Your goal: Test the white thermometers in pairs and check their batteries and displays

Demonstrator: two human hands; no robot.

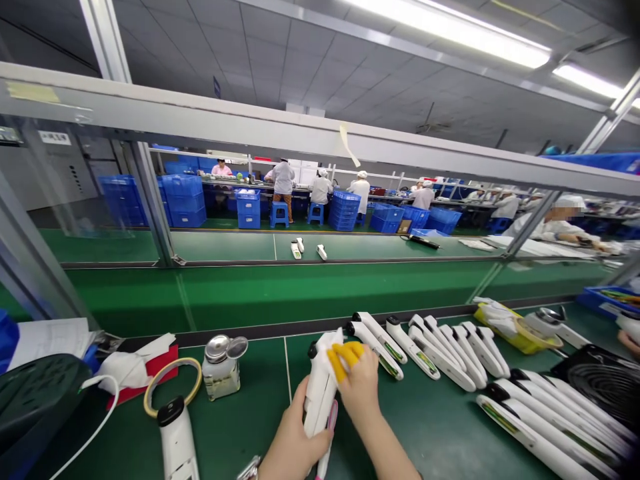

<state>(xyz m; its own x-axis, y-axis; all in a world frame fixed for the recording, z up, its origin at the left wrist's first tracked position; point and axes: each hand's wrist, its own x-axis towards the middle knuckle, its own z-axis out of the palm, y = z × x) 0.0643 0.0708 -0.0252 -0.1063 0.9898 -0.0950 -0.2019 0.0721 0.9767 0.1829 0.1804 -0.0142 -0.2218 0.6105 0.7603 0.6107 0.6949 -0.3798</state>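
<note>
My left hand (295,443) is wrapped round the lower body of a white handheld device (319,390) that stands tilted over the green bench. My right hand (361,387), with yellow finger covers (345,355), presses a white cloth against the device's upper end. A pink-handled tool (327,433) pokes out beside my left hand. Another white device (176,437) lies to the left.
Several white devices (440,350) lie in rows to the right. A glass dispenser bottle (221,367), a tape ring (173,385), a red box with cloths (145,367) and a dark fan (605,383) stand around. Workers sit at far benches beside blue crates (183,200).
</note>
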